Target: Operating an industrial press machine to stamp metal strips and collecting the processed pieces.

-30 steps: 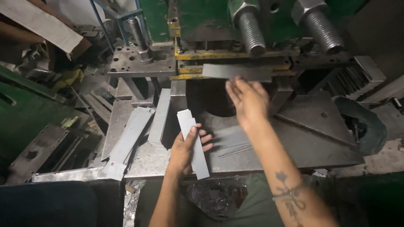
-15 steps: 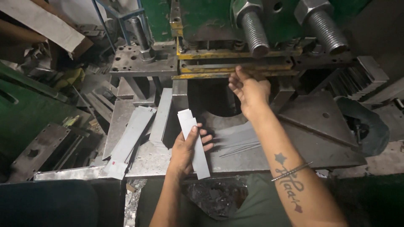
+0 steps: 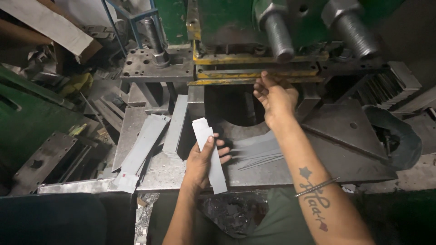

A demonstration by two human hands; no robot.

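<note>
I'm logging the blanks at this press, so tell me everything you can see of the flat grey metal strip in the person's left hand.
The flat grey metal strip is a long, narrow rectangle of thin, dull sheet metal, plain and unbent. A second strip seems to sit behind its stepped top end. It lies tilted, upper end toward the press, lower end past the edge of the steel press table. The left hand grips it at the middle, thumb on top, fingers curling out at its right edge. Nothing else touches it.

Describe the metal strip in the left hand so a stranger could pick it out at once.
Start at the green press and drop to its steel bed. At the bed's front edge the left hand grips a grey strip. Unlike the strips lying flat beside it, it is lifted and held.
</note>
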